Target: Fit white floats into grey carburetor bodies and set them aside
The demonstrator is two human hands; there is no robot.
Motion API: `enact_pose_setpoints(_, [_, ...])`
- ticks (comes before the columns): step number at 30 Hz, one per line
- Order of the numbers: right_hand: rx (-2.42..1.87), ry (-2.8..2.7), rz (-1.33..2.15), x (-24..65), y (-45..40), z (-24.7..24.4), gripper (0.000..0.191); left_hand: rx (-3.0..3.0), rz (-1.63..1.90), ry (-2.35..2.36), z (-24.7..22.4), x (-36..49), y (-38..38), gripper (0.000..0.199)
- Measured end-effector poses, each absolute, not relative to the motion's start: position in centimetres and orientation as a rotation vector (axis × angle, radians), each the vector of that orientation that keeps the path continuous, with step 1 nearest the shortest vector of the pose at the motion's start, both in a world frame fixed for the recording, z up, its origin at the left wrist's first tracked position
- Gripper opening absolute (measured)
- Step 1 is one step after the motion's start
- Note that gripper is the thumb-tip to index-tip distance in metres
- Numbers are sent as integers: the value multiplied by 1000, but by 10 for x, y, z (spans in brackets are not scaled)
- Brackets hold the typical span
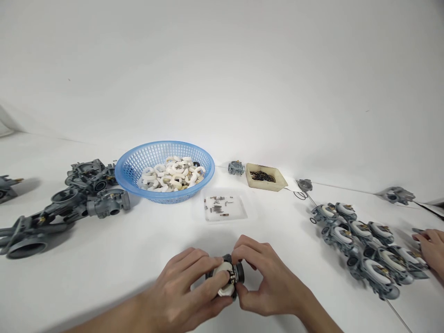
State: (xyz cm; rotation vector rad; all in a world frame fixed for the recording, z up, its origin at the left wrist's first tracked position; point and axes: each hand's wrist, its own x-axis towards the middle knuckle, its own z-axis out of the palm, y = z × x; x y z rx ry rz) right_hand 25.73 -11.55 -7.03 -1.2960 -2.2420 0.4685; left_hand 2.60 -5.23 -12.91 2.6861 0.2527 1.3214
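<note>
A grey metal carburetor body [239, 273] with a white float [226, 290] on it lies near the front centre of the table, between my two hands. My left hand [189, 289] grips it from the left, with fingers over the white float. My right hand [265, 277] holds its right side, thumb below and fingers above. The fingers hide part of the body. Beyond the hands, a shallow clear tray [239, 213] holds small pins, springs and a brass-coloured piece.
A blue basket [164, 196] of white floats stands behind left, beside grey carburetor bodies [107, 203]. A beige tray [265, 185] holds black rings. Several float-fitted bodies [376, 273] stand right, near another person's hand [433, 249].
</note>
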Motion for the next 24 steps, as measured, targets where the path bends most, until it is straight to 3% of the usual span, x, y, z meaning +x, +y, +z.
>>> enact_pose_setpoints(24, [-1310,-2244,493,256,-117,-75,44,2686,1362,307,-127,29,-51,26])
